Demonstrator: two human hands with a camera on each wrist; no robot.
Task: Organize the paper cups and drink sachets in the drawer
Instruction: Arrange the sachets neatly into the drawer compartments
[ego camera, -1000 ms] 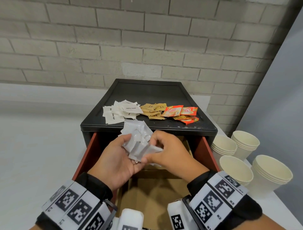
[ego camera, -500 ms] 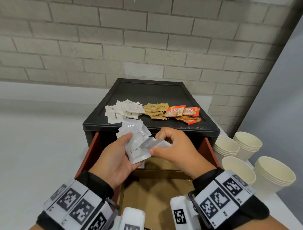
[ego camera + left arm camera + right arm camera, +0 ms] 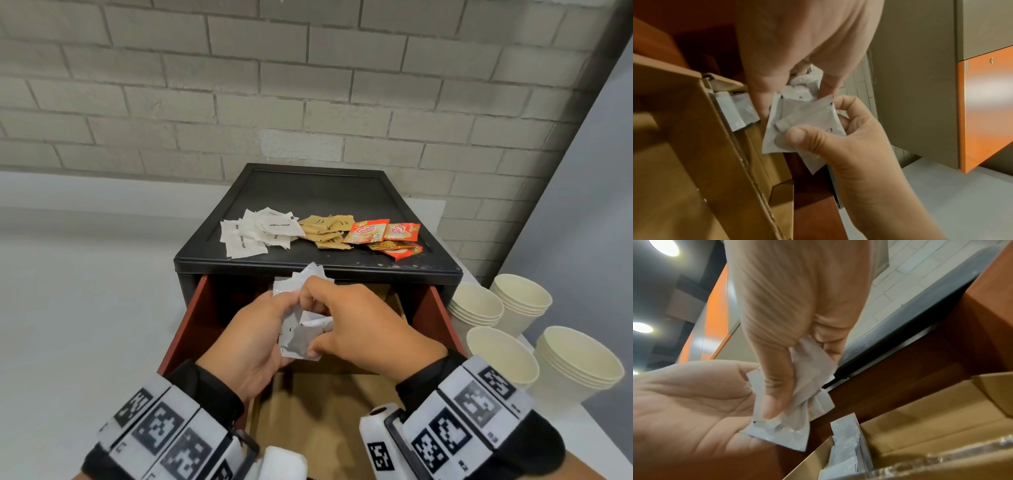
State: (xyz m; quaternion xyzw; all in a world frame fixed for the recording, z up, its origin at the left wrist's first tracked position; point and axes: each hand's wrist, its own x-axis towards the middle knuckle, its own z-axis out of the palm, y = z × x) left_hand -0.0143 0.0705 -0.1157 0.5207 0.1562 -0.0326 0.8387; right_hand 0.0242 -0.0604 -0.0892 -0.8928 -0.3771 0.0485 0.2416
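A bunch of white creamer sachets (image 3: 299, 337) hangs over the open red-brown drawer (image 3: 191, 322), and both hands hold it. My left hand (image 3: 281, 318) cradles the bunch from the left, thumb on top (image 3: 803, 136). My right hand (image 3: 317, 323) pinches the sachets (image 3: 809, 386) from the right between thumb (image 3: 774, 394) and curled fingers. More white sachets (image 3: 844, 443) stand in a cardboard compartment (image 3: 694, 129) of the drawer. White sugar sachets (image 3: 253, 236), brown sachets (image 3: 325, 231) and orange coffee sachets (image 3: 383, 236) lie on the black cabinet top (image 3: 308, 192). Stacks of paper cups (image 3: 507, 318) stand on the right.
The cabinet stands against a grey brick wall (image 3: 274, 85) on a white counter (image 3: 85, 308). Cardboard dividers (image 3: 325, 411) line the drawer below my wrists. A grey panel (image 3: 599, 205) closes off the right side behind the cups.
The fanned-out sachets have been gathered into a tighter bunch. My right hand moved left from pinching a single sachet to closing over the bunch, and both hands dropped slightly toward the drawer.
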